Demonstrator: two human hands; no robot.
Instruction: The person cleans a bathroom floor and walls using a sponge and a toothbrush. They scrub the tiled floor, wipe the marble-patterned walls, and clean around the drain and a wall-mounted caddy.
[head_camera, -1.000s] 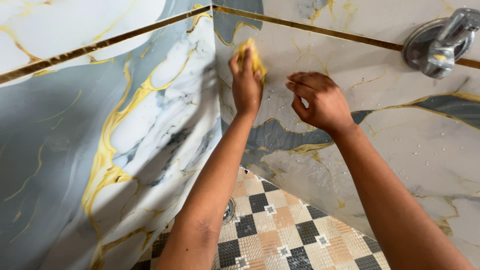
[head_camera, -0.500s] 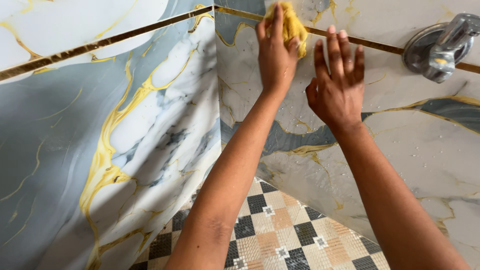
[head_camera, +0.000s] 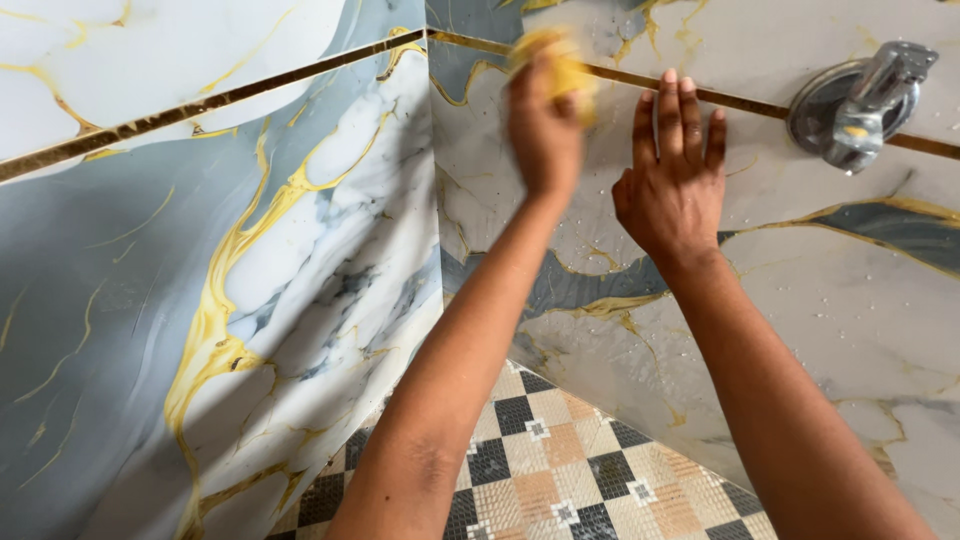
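Note:
My left hand (head_camera: 541, 125) presses a yellow sponge (head_camera: 560, 62) against the marble-patterned wall tile (head_camera: 620, 190), just below the gold trim strip (head_camera: 750, 105) near the corner. The hand and sponge are blurred. My right hand (head_camera: 672, 170) lies flat on the same wall beside it, fingers straight and pointing up, holding nothing. Water drops speckle the tile around both hands.
A chrome tap fitting (head_camera: 858, 98) sticks out of the wall at the upper right. The left wall (head_camera: 200, 280) is grey and white marble tile with gold veins. Below lies a checkered mosaic floor (head_camera: 560, 470).
My left hand carried the sponge up and right from the lower tile to the gold strip. My right hand opened from a curled fist and lay flat on the wall.

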